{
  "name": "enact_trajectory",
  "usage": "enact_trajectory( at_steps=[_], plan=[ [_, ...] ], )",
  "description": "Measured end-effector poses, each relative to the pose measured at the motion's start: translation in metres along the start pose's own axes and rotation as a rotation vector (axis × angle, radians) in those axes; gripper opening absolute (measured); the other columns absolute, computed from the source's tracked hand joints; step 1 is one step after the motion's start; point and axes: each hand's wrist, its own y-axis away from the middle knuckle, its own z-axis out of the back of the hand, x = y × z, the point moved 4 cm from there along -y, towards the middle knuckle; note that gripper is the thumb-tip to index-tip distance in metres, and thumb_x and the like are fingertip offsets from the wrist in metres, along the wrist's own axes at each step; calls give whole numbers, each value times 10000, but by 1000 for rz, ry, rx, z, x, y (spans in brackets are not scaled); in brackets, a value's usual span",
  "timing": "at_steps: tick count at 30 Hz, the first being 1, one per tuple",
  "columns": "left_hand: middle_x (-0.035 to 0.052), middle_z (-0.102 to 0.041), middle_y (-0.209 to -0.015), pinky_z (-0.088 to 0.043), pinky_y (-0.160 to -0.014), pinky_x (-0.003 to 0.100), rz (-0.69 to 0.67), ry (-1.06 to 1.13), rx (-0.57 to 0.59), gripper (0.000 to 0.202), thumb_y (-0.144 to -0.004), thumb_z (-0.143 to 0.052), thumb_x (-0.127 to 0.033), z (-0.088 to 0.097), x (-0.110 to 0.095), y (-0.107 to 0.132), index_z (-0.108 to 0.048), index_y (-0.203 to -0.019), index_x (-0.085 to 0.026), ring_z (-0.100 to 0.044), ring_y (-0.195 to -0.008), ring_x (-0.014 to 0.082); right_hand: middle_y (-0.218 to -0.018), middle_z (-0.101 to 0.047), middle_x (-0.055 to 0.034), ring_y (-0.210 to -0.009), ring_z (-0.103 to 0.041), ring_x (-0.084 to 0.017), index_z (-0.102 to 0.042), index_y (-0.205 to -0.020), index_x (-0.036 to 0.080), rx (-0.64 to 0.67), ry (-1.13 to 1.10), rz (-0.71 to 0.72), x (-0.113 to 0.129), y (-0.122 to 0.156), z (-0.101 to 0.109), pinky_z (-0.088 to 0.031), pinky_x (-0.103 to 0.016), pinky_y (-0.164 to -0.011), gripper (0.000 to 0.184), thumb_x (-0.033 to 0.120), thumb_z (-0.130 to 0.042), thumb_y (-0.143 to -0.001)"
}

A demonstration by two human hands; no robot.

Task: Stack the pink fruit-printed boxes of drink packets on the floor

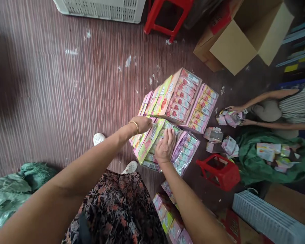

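Two hands: both on stacked snack packs (167, 122) on the floor (53, 95).
Left hand (142, 124): fingers pinched on the green pack's (152, 137) edge.
Right hand (165, 146): flat, fingers spread, pressing the stack.
Co-worker's hand (234, 109): on loose packets (228, 118), well apart.

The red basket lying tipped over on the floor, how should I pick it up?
Probably by its rim. The red basket lies on its side with the open mouth turned up and toward the packets, so the upper edge of the rim is free. Come down from above and hook fingers inside the mouth. Its solid bottom faces the green sack and offers nothing to grip.
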Motion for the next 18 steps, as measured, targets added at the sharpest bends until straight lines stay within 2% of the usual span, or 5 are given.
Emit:
enact_trajectory(
  at_steps=[5, 8, 12, 16, 18],
  plan=[
    [82, -712, -941, -429, -681, 306, -32, -139, 62, 394, -951, -382, -422, 20, -13, -13, -698, -1023, -198, -641, -836, 224, -1468, -449, -187, -1458, -271, -262, -405, -1447, 65, -17, -35, -16, -4, 0, -1, -305, -544, -1167, 511, 231, -282, -979],
    [78, -711, -891, -407, -657, 283, -64, -148, 41, 388, -953, -390, -430, 16, -14, -17, -695, -981, -192, -631, -783, 196, -1466, -459, -177, -1457, -276, -258, -428, -1432, 60, -37, -45, -26, -5, -1, -3, -292, -529, -1177, 504, 235, -280, -984],
    [93, -708, -866, -388, -632, 287, -23, -75, -34, 449, -988, -301, -421, -33, -8, 7, -677, -970, -178, -647, -784, 209, -1462, -463, -169, -1454, -284, -261, -440, -1429, 79, -25, -46, -37, -8, 0, -7, -295, -534, -1176, 503, 244, -291, -978],
    [78, -708, -839, -369, -591, 291, 74, 24, 43, 464, -999, -249, -441, -100, 7, 72, -648, -1037, -206, -658, -753, 214, -1457, -459, -173, -1454, -280, -269, -421, -1441, 87, -25, -33, -47, -8, 3, -7, -322, -539, -1161, 507, 238, -302, -972],
    [67, -691, -773, -346, -556, 291, 96, 55, 100, 440, -990, -269, -446, -118, 19, 102, -643, -989, -213, -643, -692, 210, -1447, -466, -174, -1449, -291, -269, -412, -1446, 95, -19, -26, -39, -7, 3, -6, -318, -540, -1164, 507, 227, -302, -969]
  ],
)
